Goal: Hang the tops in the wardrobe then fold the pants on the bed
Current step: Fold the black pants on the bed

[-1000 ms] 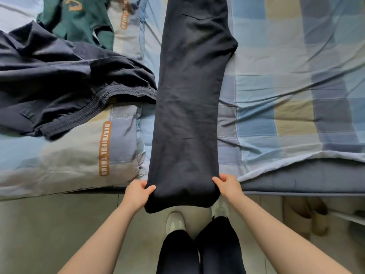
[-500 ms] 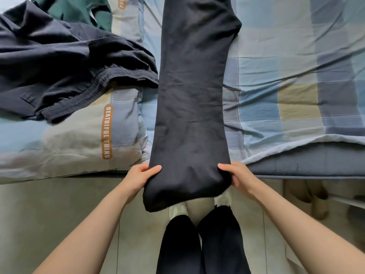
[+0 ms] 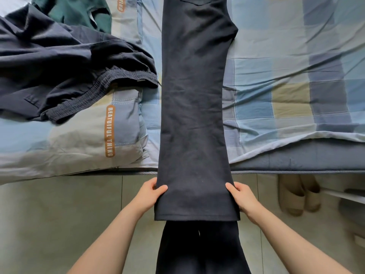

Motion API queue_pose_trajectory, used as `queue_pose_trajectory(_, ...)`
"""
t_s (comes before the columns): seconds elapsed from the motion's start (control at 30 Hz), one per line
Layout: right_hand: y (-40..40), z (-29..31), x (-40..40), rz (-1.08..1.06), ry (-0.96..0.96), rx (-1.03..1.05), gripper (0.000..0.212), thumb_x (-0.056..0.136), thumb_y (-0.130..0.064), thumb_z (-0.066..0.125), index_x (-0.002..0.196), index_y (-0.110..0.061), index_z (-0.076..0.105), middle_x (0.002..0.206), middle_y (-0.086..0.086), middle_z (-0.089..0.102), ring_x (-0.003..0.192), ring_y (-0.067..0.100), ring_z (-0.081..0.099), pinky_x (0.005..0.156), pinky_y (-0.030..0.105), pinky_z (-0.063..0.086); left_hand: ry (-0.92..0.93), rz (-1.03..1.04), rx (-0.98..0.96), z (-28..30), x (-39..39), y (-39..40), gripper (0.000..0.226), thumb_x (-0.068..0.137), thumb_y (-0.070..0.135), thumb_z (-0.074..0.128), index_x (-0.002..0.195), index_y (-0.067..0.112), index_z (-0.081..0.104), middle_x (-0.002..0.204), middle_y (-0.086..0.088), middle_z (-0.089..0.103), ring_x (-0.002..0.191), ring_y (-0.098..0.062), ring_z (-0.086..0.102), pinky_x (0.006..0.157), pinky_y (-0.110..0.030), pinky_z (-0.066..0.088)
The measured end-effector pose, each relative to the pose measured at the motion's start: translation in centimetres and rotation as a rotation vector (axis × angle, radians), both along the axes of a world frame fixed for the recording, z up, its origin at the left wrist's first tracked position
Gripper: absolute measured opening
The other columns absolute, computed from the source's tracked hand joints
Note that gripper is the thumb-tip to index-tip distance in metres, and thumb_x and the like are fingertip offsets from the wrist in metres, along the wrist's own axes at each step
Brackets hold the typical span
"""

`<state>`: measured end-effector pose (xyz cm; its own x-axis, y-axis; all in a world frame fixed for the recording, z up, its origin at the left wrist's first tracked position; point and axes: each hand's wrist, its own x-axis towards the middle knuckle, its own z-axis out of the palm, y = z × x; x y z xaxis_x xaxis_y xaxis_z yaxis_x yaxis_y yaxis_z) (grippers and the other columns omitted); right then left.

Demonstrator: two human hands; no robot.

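The bed (image 3: 296, 161), dressed in a checked blue sheet (image 3: 286, 80), carries dark pants (image 3: 193, 99) laid lengthwise, their hem hanging past its edge over the tiled floor (image 3: 59, 214). To the left a lettered quilt (image 3: 79, 135) bears a second crumpled dark garment (image 3: 59, 62) and a green top (image 3: 79, 12). Slippers (image 3: 298, 194) sit on the floor under the bed's edge.

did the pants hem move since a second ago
Yes. The pants hem now hangs farther past the bed edge, toward the person, pulled straight.
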<state>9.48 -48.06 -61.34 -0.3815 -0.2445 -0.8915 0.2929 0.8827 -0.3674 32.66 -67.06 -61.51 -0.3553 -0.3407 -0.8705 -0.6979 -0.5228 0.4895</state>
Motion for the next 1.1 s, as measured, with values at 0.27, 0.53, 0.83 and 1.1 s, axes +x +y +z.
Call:
queue_pose_trajectory(0.27,-1.6,5.0,-0.4,0.159,0.054,0.031,0.033,0.090,-0.014,0.051,0.113,-0.035,0.042,0.085,0.011,0.068,0.078,0.024,0.065,0.061,0.029,0.050,-0.009,-0.097,0.057,4.0,0.3,-2.0,0.060,0.090,0.005,0.062,0.131,0.039,0.034,0.100,-0.017,0.074,0.087,-0.030,0.072,0.075,-0.034,0.057)
queue_pose_trajectory(0.53,-9.5,11.7,-10.5,-0.015,-0.275,-0.198,0.023,0.085,-0.006,0.054,0.087,-0.007,0.077,0.074,0.006,0.050,0.060,0.017,0.044,0.051,0.020,0.038,0.146,-0.052,0.211,10.7,-5.4,-13.4,0.030,0.081,0.028,0.072,0.100,0.005,0.075,0.101,-0.013,0.065,0.082,-0.031,0.057,0.068,-0.029,0.046)
queue_pose_trajectory(0.83,-29.1,9.6,-25.8,-0.626,-0.220,-0.593,0.021,0.100,-0.024,0.040,0.117,-0.017,0.051,0.099,0.020,0.070,0.086,0.029,0.070,0.072,0.034,0.058,0.205,0.478,-0.183,8.7,-22.8,-28.4,0.023,0.101,0.039,0.045,0.116,0.027,0.058,0.099,-0.004,0.065,0.083,-0.018,0.064,0.070,-0.030,0.050)
queue_pose_trajectory(1.1,-26.1,-0.5,-21.2,-0.116,-0.216,-0.048,0.027,0.094,-0.027,0.056,0.119,-0.016,0.051,0.098,0.003,0.059,0.076,0.017,0.059,0.065,0.028,0.046,-0.250,0.198,-0.321,-1.2,-22.2,-20.4,0.053,0.086,0.013,0.072,0.133,0.000,0.051,0.130,-0.014,0.057,0.117,-0.027,0.056,0.098,-0.035,0.043)
